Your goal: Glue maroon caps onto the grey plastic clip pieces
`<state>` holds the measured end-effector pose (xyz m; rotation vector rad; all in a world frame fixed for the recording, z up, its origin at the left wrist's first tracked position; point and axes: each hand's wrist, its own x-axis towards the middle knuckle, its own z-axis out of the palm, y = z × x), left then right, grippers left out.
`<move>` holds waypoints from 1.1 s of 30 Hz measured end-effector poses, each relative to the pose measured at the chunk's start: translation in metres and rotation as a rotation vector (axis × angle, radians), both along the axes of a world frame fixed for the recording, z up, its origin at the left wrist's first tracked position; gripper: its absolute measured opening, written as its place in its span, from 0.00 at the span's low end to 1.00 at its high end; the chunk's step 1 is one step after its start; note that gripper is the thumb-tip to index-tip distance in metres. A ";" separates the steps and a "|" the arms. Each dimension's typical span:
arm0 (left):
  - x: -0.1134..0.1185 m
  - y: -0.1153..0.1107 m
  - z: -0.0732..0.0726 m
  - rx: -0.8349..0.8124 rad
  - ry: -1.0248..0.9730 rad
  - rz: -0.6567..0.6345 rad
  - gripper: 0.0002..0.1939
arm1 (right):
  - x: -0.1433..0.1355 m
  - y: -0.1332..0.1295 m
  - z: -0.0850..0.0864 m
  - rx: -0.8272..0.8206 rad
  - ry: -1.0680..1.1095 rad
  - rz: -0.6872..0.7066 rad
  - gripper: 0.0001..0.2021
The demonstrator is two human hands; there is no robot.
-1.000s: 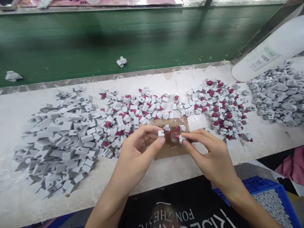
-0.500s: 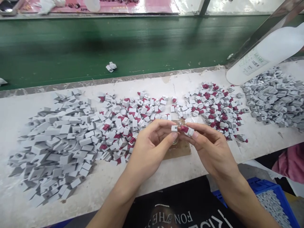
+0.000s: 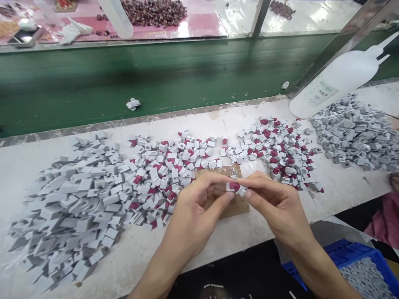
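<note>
My left hand (image 3: pixel 198 214) pinches a small light-grey plastic block (image 3: pixel 230 187) between thumb and forefinger. Opposite it, my right hand (image 3: pixel 279 203) grips a grey plastic piece with a dark-red part (image 3: pixel 237 187) at its fingertips. The two pieces meet between the hands; whether they are locked together I cannot tell. Beneath them lies a brown cardboard piece (image 3: pixel 233 209), partly covered by the hands. Left of my left hand spreads a pile of grey blocks with dark-red parts (image 3: pixel 162 174). Another such mixed pile (image 3: pixel 277 149) lies beyond my right hand.
A large heap of plain grey blocks (image 3: pixel 75 203) fills the table's left side. More grey parts (image 3: pixel 358 133) lie far right, beside a leaning white squeeze bottle (image 3: pixel 336 83). A green conveyor belt (image 3: pixel 187 79) runs behind. A blue crate (image 3: pixel 339 253) sits lower right.
The grey block and the red-and-grey piece, apart before, now touch. Both hands appear lower in the picture, and the camera view has tilted up a little.
</note>
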<state>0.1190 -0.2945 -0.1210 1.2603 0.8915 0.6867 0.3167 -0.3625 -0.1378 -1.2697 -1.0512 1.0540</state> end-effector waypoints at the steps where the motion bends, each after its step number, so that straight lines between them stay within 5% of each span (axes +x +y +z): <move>1: 0.000 0.000 0.001 0.023 0.008 -0.011 0.05 | 0.001 0.001 0.001 0.008 0.000 0.008 0.10; 6: -0.002 0.011 0.009 0.188 0.141 -0.086 0.05 | 0.006 0.006 0.002 0.039 0.038 0.058 0.12; 11: 0.006 0.053 0.024 0.297 0.294 -0.194 0.07 | 0.024 0.036 0.010 0.003 -0.126 0.148 0.12; 18: 0.052 0.175 0.036 0.467 0.703 0.099 0.06 | 0.113 0.173 0.020 -0.146 -0.676 -0.360 0.16; 24: 0.097 0.261 0.011 0.353 0.790 0.182 0.08 | 0.159 0.271 0.013 -0.380 -0.819 -0.583 0.21; 28: 0.121 0.280 -0.002 0.266 0.811 0.171 0.15 | 0.158 0.291 0.010 -0.457 -0.830 -0.575 0.22; 33: 0.127 0.282 -0.001 0.205 0.787 0.159 0.17 | 0.140 0.288 0.012 -0.354 -0.747 -0.433 0.15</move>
